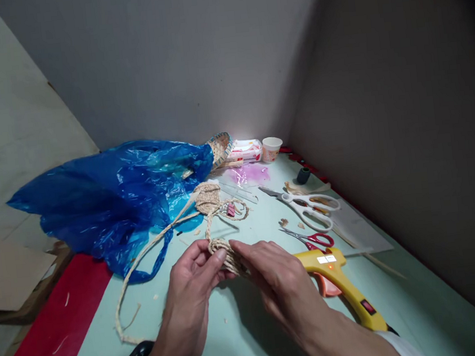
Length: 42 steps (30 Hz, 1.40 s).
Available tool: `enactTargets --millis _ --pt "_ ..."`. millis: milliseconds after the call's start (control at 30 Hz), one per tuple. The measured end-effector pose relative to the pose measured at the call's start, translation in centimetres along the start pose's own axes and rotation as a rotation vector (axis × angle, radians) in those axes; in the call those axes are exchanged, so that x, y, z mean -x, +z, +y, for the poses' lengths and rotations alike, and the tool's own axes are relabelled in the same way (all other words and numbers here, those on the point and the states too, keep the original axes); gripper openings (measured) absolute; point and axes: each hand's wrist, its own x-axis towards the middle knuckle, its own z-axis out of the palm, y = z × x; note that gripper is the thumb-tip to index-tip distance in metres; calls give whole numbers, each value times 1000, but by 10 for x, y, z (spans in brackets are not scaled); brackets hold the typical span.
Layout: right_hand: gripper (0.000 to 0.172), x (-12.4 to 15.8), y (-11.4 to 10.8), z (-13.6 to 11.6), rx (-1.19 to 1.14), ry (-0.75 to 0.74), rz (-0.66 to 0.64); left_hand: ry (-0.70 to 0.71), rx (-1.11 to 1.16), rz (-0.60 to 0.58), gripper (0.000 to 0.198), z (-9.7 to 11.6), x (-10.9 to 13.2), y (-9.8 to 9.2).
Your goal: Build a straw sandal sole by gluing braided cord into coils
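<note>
A craft workspace, set up in a corner, is indicated; whether it belongs to a home or a workshop cannot be told. The table point(98, 351) is hemmed in by plain grey walls point(165, 55). Craft work is shown by the coiled pale cord point(230, 260), by the yellow glue gun point(347, 283), on which a small light point(330, 267) is lit, and by the white-handled scissors point(289, 198), red-handled scissors point(310, 237) and dark spool point(303, 176).

Two hands point(194, 276) point(280, 278), two scissors point(294, 198) point(310, 237), one glue gun point(340, 273), one cup point(272, 150).
</note>
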Motion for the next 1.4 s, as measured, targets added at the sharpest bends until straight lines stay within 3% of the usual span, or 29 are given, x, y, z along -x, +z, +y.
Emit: enactTargets --millis 167,500,1100,1400 --pt "33 -2 -2 0 -21 15 26 -20 57 -18 26 0 -1 -2" --pt "25 -4 -11 -5 -93 105 -100 -88 35 -86 16 2 2 -2" --pt "22 5 -4 0 77 -111 -106 -89 -36 -35 13 6 -2 -10" --pt "20 -1 -11 5 50 -37 -133 -103 51 -134 12 5 -1 -7"
